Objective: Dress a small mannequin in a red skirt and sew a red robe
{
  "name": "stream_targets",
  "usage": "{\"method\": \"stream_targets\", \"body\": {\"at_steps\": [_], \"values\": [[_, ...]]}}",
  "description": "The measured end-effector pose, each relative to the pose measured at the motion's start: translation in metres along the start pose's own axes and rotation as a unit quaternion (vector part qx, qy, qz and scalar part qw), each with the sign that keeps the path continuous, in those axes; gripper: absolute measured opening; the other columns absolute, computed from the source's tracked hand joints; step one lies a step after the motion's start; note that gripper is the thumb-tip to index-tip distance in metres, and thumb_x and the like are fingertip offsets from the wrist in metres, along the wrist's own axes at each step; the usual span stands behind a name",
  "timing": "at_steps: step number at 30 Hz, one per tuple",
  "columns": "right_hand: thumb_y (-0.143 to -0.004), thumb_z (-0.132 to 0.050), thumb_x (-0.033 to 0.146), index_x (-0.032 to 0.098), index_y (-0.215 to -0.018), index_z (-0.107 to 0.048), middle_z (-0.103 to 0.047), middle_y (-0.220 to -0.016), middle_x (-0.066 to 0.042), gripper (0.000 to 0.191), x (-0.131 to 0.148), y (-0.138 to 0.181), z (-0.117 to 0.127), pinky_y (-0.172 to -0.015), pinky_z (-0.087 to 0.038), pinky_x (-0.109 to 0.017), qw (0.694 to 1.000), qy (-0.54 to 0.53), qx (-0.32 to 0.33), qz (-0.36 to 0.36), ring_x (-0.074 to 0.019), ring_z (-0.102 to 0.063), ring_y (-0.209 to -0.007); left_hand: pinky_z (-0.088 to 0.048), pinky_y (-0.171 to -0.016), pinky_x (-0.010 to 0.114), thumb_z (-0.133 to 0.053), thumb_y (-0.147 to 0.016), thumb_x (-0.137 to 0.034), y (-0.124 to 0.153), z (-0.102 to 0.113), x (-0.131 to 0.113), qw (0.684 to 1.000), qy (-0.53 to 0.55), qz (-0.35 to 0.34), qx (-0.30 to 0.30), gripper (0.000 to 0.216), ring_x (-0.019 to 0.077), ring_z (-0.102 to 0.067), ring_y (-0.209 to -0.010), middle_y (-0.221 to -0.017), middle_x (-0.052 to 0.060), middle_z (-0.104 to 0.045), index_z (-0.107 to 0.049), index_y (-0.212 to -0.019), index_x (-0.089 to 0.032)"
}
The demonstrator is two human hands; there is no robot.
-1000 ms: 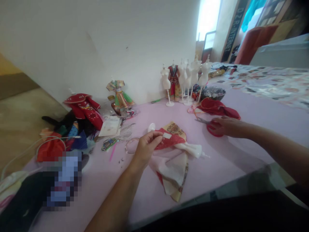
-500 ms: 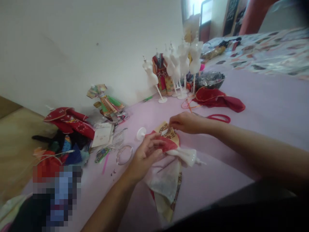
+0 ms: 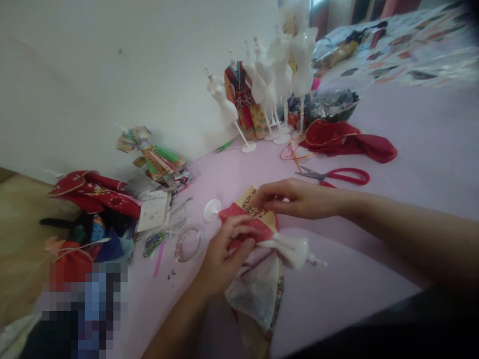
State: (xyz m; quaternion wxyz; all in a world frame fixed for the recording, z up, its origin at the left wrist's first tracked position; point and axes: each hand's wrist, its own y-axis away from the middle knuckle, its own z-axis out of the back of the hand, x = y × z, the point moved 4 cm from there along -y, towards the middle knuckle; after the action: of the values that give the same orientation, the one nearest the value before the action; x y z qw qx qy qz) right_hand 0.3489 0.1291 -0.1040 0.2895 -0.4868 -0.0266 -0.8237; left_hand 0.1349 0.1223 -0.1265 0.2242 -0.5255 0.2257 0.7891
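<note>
A small white dress-form mannequin [image 3: 297,251] lies on its side, its round base [image 3: 211,210] at the left and its neck to the right. A doll skirt [image 3: 234,212] in red, with gold patterned panels and a sheer white layer [image 3: 254,289], is on it and spreads toward me. My left hand [image 3: 228,254] presses on the red cloth, fingers bent over it and thumb beside them, holding the skirt. Over the gold panel, the fingertips of my right hand [image 3: 288,198] are pinched together; what they hold is too blurred to make out.
Red-handled scissors [image 3: 348,176] lie beyond my right forearm, near red cloth [image 3: 344,139]. Several white mannequins [image 3: 222,97] stand along the wall, one dressed. To the left are a round hoop [image 3: 187,245], a card [image 3: 152,212] and piled doll clothes [image 3: 95,192].
My right hand has shifted slightly left and lower over the gold panel. The white bit seen at its fingertips earlier is no longer visible. The view has tilted, showing the scissors' blades.
</note>
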Motion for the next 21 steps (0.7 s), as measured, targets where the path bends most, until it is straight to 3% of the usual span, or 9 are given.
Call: {"method": "stream_targets", "body": {"at_steps": [5, 8, 13, 21], "values": [[-0.094, -0.055, 0.027, 0.015, -0.104, -0.067, -0.071, -0.103, -0.006, 0.019, 0.005, 0.002, 0.000, -0.081, -0.046, -0.029, 0.997, -0.056, 0.041, 0.016, -0.0167, -0.061, -0.091, -0.053, -0.071, 0.025, -0.068, -0.090, -0.035, -0.002, -0.002, 0.002, 0.999, 0.037, -0.010, 0.000, 0.031, 0.0203, -0.068, -0.096, -0.103, 0.007, -0.073, -0.061, -0.118, -0.025], [-0.090, -0.062, 0.033, 0.015, -0.097, -0.066, -0.069, -0.094, -0.004, 0.020, 0.002, 0.001, -0.002, -0.074, -0.044, -0.028, 0.995, -0.080, 0.056, -0.008, -0.0156, -0.059, -0.083, -0.053, -0.076, 0.027, -0.068, -0.090, -0.034, -0.004, -0.003, 0.001, 0.998, 0.058, -0.018, 0.004, 0.028, 0.0192, -0.068, -0.095, -0.100, 0.006, -0.073, -0.061, -0.116, -0.024], [-0.088, -0.059, 0.022, 0.016, -0.081, -0.058, -0.055, -0.075, 0.002, 0.009, -0.006, -0.002, -0.008, -0.065, -0.038, -0.025, 0.994, -0.094, 0.054, -0.028, -0.0113, -0.048, -0.070, -0.053, -0.084, 0.028, -0.068, -0.090, -0.034, -0.007, -0.003, 0.000, 0.998, 0.066, -0.018, -0.005, 0.025, 0.0171, -0.068, -0.094, -0.098, 0.005, -0.073, -0.065, -0.112, -0.023], [-0.089, -0.057, 0.025, 0.017, -0.082, -0.055, -0.053, -0.074, 0.003, 0.010, -0.007, -0.001, -0.007, -0.062, -0.037, -0.024, 0.993, -0.087, 0.065, -0.036, -0.0104, -0.045, -0.068, -0.053, -0.088, 0.030, -0.069, -0.089, -0.037, -0.007, 0.005, 0.008, 0.997, 0.060, -0.007, -0.047, 0.025, 0.0179, -0.067, -0.094, -0.098, 0.005, -0.073, -0.073, -0.109, -0.023]]}}
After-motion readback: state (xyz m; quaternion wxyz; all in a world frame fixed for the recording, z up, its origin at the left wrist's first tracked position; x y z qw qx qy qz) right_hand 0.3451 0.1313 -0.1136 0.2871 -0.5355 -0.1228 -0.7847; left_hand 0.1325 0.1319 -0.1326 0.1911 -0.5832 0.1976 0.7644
